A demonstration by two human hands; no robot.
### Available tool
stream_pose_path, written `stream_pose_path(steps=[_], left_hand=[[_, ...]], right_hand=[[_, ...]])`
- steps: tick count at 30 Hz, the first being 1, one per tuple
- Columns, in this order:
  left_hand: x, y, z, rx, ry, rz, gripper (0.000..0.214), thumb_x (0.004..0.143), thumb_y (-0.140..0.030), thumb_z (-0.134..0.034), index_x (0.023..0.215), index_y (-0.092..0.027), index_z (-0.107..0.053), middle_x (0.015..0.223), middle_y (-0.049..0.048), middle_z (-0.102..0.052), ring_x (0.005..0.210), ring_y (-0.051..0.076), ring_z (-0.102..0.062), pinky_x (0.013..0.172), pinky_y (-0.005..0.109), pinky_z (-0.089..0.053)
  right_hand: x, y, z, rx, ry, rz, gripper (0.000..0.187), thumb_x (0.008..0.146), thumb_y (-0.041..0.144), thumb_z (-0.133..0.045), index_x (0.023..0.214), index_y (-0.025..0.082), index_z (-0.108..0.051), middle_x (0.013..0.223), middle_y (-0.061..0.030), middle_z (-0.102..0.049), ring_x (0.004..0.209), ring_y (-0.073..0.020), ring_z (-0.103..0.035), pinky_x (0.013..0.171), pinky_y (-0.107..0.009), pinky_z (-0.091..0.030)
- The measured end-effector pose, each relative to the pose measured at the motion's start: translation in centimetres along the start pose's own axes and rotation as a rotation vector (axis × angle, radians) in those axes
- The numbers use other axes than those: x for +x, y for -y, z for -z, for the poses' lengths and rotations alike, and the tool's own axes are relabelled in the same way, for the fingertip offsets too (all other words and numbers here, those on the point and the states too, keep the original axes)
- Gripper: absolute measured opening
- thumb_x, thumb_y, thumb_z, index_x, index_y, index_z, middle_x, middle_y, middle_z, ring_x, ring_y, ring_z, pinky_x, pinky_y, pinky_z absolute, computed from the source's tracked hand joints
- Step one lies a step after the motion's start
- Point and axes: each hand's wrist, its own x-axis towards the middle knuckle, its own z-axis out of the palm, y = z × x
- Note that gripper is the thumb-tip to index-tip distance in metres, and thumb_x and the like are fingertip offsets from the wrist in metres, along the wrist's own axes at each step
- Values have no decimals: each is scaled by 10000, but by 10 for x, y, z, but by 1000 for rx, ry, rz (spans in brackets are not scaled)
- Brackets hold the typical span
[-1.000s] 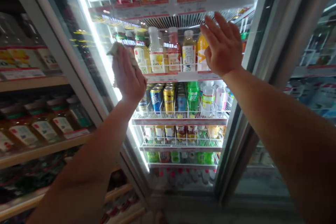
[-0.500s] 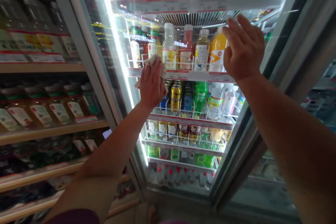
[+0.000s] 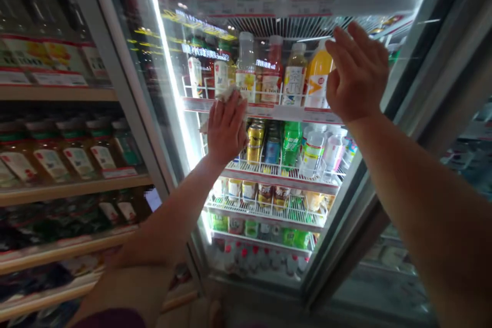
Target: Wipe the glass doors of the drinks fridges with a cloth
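My left hand (image 3: 226, 130) presses a pale crumpled cloth (image 3: 230, 93) flat against the glass door (image 3: 142, 69) of a lit drinks cooler. Its fingers lie over the cloth, whose edges stick out above and to the left. Higher up on the right, my right hand (image 3: 359, 74) is raised at the glass near the door's right side, with fingers stretched and nothing in them. Whether its palm touches the glass I cannot tell. Behind the door stand juice bottles, among them an orange one (image 3: 319, 72), and a gold can (image 3: 255, 143).
To the left, wooden shelves (image 3: 57, 93) hold rows of bottled drinks (image 3: 49, 161). A dark metal door frame (image 3: 342, 215) runs down the right, with another glass-fronted cooler (image 3: 392, 266) beyond it. Small red-capped bottles (image 3: 261, 259) fill the cooler's bottom.
My left hand and the cloth have slid slightly down and right over the glass. The right hand keeps almost the same place. The view has shifted a little.
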Motion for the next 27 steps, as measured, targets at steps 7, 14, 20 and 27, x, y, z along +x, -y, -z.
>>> stream_pose_path(steps=[7,14,20,27], left_hand=[[-42,-43,-8,-7,85,-45,638,982,-214,-499,1610,-226,-386,1620,78,-418,1559,303,-274,1290,549,-249],[-25,-11,-3,-96,6,95,557,1054,-209,-345,1602,-116,-324,1639,128,-380,1577,253,-228,1310,510,-239],[-38,-22,-11,-152,-173,205,560,1069,-215,-398,1618,-204,-284,1703,105,-234,1576,266,-232,1245,514,-377],[-55,-40,-10,-186,144,-189,616,969,-149,-515,1571,-265,-457,1537,43,-536,1504,286,-396,1272,516,-328]], right_hand=[[1,-2,0,84,26,2,577,998,310,-290,1553,286,-445,1651,51,-367,1609,-277,-144,1300,-658,-136],[-25,18,-10,104,13,-90,658,997,284,-180,1654,282,-208,1703,120,-130,1620,-177,-27,1322,-556,5],[-40,24,-17,-7,-20,-109,643,999,291,-221,1632,220,-306,1709,-2,-240,1614,-238,-110,1313,-596,-136],[-40,23,-13,-69,9,-127,656,978,266,-251,1629,280,-324,1693,15,-279,1608,-250,-141,1297,-643,-169]])
